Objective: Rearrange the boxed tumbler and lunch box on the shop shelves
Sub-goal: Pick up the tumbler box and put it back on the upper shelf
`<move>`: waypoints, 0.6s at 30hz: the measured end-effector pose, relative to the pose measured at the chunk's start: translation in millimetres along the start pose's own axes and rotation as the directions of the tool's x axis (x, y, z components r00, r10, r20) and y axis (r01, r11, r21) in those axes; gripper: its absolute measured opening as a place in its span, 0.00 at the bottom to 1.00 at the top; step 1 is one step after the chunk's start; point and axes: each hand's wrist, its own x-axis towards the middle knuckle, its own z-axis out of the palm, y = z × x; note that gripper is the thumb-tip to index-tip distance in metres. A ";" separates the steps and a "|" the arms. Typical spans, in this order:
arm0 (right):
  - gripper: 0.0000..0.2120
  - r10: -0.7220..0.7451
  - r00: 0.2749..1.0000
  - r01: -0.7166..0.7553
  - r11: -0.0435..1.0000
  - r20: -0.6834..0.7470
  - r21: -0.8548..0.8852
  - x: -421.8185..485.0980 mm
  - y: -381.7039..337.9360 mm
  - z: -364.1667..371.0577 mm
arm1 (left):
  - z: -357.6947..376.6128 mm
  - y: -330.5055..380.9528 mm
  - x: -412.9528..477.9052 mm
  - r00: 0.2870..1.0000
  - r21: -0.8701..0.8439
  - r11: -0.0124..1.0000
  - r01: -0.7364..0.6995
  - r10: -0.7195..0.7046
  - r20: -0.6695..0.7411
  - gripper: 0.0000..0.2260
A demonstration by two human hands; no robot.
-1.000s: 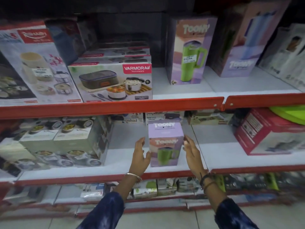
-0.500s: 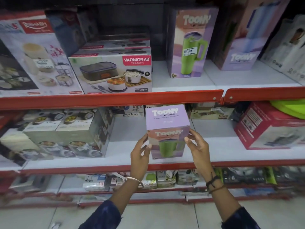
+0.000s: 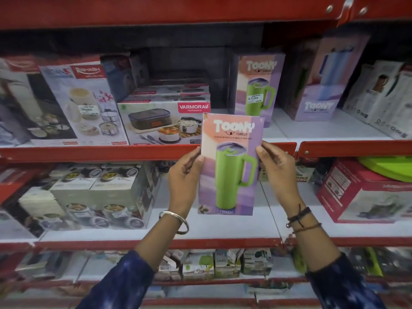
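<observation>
A tall purple and pink tumbler box (image 3: 230, 166) with a green mug printed on it hangs upright in the air before the red shelf edge. My left hand (image 3: 184, 177) grips its left side and my right hand (image 3: 276, 172) grips its right side. On the upper shelf behind it stands the Varmora lunch box (image 3: 160, 123), a white carton with a red logo, partly covered at its right end by the held box. A second, identical tumbler box (image 3: 258, 85) stands on that shelf just to the right.
The red shelf rail (image 3: 111, 151) runs across at the height of my hands. A Rishabh carton (image 3: 82, 103) stands left of the lunch box, another tumbler box (image 3: 323, 85) at the right. Steel-container cartons (image 3: 100, 192) and a red box (image 3: 361, 192) sit on the middle shelf.
Both hands took hold of the tumbler box on the middle shelf and lifted it up to the level of the upper shelf edge. The view has moved closer to the shelves.
</observation>
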 end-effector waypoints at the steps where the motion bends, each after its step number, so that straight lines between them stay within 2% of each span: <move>1: 0.12 -0.001 1.000 0.001 1.000 0.002 -0.007 0.4 -0.7 0.0 | 0.0 1.8 0.1 1.000 0.003 1.000 0.002 -0.002 0.000 0.12; 7: 0.13 -0.004 1.000 0.004 1.000 -0.003 -0.026 -5.1 -0.5 -5.4 | 5.6 12.1 -5.3 1.000 0.000 1.000 0.016 -0.016 0.007 0.12; 10: 0.17 -0.001 1.000 0.001 1.000 0.028 -0.005 -0.6 -11.8 -13.0 | 16.7 22.9 -3.1 0.999 -0.038 0.999 0.001 0.000 0.032 0.14; 14: 0.28 -0.040 0.996 0.041 0.999 0.083 -0.009 20.7 -35.2 -26.4 | 36.3 40.8 15.0 0.993 -0.029 0.995 -0.094 0.096 0.062 0.19; 18: 0.29 -0.180 0.983 0.182 0.980 0.031 -0.081 55.4 -54.3 -38.5 | 61.2 59.5 42.7 0.971 0.063 0.972 -0.226 0.219 0.096 0.22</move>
